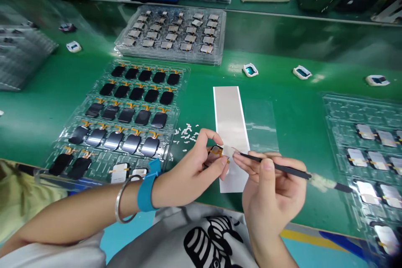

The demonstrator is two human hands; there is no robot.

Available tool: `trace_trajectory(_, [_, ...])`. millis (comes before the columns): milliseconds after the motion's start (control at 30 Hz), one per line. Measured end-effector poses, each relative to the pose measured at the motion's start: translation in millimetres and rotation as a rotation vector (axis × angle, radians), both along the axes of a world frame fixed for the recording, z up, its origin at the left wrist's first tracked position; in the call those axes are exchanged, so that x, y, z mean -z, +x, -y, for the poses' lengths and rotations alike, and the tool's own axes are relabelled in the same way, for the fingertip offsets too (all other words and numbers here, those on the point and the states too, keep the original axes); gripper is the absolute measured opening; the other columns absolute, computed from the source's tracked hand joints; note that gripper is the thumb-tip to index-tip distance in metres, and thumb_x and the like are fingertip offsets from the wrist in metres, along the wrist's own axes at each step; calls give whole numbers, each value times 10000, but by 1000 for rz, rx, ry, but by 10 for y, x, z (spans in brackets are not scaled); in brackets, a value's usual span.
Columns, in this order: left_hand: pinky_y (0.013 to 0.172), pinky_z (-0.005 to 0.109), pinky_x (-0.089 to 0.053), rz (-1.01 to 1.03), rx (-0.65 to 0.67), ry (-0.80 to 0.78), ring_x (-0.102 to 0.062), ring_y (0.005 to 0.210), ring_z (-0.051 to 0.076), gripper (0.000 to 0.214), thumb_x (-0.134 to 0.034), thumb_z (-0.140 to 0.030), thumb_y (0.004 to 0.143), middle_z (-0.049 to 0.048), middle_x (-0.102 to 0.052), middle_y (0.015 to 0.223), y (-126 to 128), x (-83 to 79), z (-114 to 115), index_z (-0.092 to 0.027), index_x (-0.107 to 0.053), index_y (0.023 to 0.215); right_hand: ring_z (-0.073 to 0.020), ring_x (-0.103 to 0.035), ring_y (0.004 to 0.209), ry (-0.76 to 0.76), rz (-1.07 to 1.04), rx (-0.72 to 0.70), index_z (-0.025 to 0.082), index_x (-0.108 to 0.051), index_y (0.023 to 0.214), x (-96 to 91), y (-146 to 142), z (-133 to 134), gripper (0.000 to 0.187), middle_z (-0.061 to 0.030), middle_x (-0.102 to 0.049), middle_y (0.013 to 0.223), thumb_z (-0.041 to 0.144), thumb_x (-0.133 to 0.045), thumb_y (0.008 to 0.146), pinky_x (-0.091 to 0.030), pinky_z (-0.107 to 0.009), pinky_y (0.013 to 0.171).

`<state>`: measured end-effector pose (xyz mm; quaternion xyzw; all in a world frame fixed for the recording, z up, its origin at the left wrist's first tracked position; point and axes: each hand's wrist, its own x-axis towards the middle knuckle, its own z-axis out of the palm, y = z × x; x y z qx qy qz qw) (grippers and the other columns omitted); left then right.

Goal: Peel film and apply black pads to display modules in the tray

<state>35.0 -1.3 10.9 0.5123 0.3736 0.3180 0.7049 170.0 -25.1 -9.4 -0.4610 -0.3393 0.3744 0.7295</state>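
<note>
My left hand (191, 171) pinches a small dark screen part with an orange flex tab (215, 153) between thumb and fingers, just above the green bench. My right hand (273, 184) grips black tweezers (276, 168); their tip meets a thin clear film at the part's edge. Both hands hover over the near end of a long white strip (230, 121). A blue wrist strap (147, 184) and a metal bangle (121, 199) circle my left wrist.
A clear tray of dark screens (125, 113) lies to the left. A tray of white-faced parts (373, 159) is on the right. Stacked trays of small parts (172, 33) stand behind. Tiny white scraps (186, 134) and small white housings (250, 70) dot the green bench.
</note>
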Motion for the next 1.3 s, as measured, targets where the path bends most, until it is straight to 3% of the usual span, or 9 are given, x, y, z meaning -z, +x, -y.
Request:
trace_trajectory(267, [614, 224, -337, 98, -62, 24, -393, 674, 89, 136, -343, -145, 1010, -50, -467, 763, 14, 70, 41, -232, -270, 1084, -145, -719, 769, 15, 35, -4, 213, -521, 950, 19, -65, 14, 120, 6, -636, 852, 112, -559, 896, -659, -328, 664])
trace_trajectory(400, [612, 234, -322, 209, -86, -35, -370, 670, 98, 71, -345, -274, 1035, -28, -501, 806, 18, 93, 59, -236, -300, 1076, -160, -723, 783, 29, 76, -27, 217, -523, 944, 55, -74, 33, 126, 3, -649, 844, 104, -553, 897, -653, -338, 680])
trace_trajectory(600, [619, 257, -318, 215, -92, -35, -352, 659, 112, 192, -304, -439, 1039, -17, -526, 836, 2, 135, 78, -249, -327, 1055, -186, -725, 791, 60, 95, -43, 212, -536, 939, 86, -76, 21, 144, -3, -666, 828, 83, -564, 881, -647, -366, 686])
trace_trajectory(967, [632, 218, -376, 198, -96, -22, -456, 732, 103, 90, -306, -325, 1054, -9, -530, 838, -9, 120, 65, -246, -344, 1036, -160, -718, 779, 53, 159, -19, 216, -535, 934, 83, -73, 21, 144, -2, -662, 823, 89, -567, 876, -654, -355, 713])
trace_trajectory(1300, [557, 216, -348, 94, -109, 57, -460, 651, 100, 150, -335, -374, 1040, -27, -503, 742, 11, 113, 40, -226, -316, 1018, -158, -710, 771, 62, 152, 1, 212, -518, 928, 78, -98, 13, 133, 8, -647, 823, 92, -552, 883, -655, -404, 734])
